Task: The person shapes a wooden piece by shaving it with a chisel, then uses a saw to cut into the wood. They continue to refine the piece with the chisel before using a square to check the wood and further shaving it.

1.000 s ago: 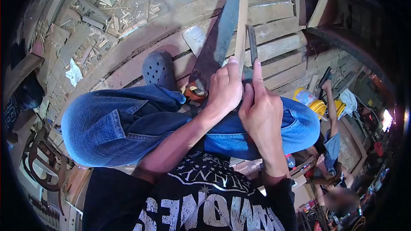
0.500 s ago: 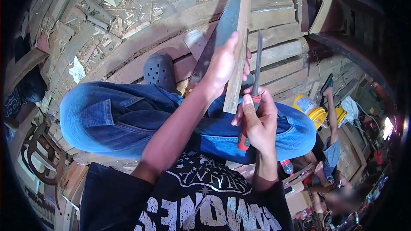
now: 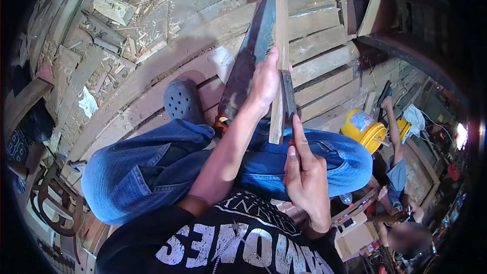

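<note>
My left hand (image 3: 265, 85) is closed around a long, narrow wooden strip (image 3: 281, 20), which points away from me above my lap. In my right hand (image 3: 307, 180) is a chisel (image 3: 288, 94), its flat metal blade lying along the right side of the strip near its close end. My right index finger stretches forward along the tool, and most of the handle is hidden by the hand. Just left of the strip, a handsaw (image 3: 243, 66) with a broad dark blade slants away from me. Part of its blade passes behind my left hand.
A grey clog (image 3: 183, 100) is by my left knee on the slatted wooden floor (image 3: 317, 45). Wood offcuts (image 3: 114, 8) and shavings lie at upper left. Beyond my right knee stand a yellow bucket (image 3: 362, 131) and another person's leg (image 3: 394, 127).
The chisel has swung from standing apart on the right to lying along the strip, its flat face now showing. My right index finger has straightened along it.
</note>
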Motion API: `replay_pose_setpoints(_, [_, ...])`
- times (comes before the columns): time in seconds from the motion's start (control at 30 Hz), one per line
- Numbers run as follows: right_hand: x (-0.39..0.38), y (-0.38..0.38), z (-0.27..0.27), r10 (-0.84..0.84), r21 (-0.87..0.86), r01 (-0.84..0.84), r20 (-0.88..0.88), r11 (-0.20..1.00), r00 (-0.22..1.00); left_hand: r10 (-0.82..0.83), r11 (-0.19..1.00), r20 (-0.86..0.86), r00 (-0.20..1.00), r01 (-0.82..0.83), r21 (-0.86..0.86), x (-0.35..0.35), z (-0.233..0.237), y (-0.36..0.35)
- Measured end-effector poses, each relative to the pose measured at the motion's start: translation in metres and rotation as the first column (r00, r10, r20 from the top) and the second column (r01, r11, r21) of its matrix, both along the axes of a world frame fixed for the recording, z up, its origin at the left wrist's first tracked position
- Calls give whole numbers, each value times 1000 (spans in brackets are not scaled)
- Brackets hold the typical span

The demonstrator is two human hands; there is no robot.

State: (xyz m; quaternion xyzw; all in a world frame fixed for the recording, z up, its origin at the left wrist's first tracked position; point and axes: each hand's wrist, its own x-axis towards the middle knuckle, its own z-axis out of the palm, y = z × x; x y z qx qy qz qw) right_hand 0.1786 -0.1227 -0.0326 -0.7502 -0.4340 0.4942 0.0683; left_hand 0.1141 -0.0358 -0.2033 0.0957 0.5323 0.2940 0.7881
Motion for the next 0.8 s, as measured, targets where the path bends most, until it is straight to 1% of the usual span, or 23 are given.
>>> replay_pose_setpoints(0.03, [-3,-1,1,20,-13,-20,24,1000,1000,1,1000,2,1000,-1,-12,1,-4,-2])
replay_pose_setpoints(0.1, [-6,-1,3,55,-4,-55,60,998,997,-19,1000,-49,999,19,-12,1,-6,-1])
replay_pose_setpoints(0.13, [-7,1,5,57,-40,-54,65,998,996,2,999,-2,1000,-2,-32,2,-5,0])
replay_pose_setpoints(0.17, [-9,3,7,57,-74,-52,69,996,996,2,999,-2,1000,-3,-33,2,-3,1])
replay_pose_setpoints(0.23, [-12,3,10,65,-86,-57,90,995,994,47,991,98,994,-34,-126,3,1,3])
replay_pose_setpoints(0.27, [-13,3,11,71,-97,-60,112,993,991,102,982,127,987,-79,-169,6,0,4])
replay_pose_setpoints(0.3, [-14,3,11,72,-103,-61,114,993,991,103,981,129,986,-80,-175,7,0,4])
replay_pose_setpoints(0.37, [-15,2,8,129,-72,-118,158,990,979,165,957,220,962,-102,-272,7,1,5])
replay_pose_setpoints(0.5, [-15,0,6,163,-53,-155,199,986,966,185,956,277,943,-107,-274,11,-2,2])
replay_pose_setpoints(0.57, [-14,2,7,159,-81,-146,193,986,968,223,945,327,918,-121,-304,12,-1,2])
replay_pose_setpoints(0.7, [-13,0,4,150,-57,-142,183,988,972,168,955,292,942,-82,-287,11,-1,0])
replay_pose_setpoints(0.77, [-12,-1,1,138,-20,-137,175,990,975,57,977,125,991,-29,-213,13,-4,-1])
replay_pose_setpoints(0.8, [-13,-2,-2,135,-20,-133,176,991,975,53,977,126,991,-25,-213,12,-4,-1])
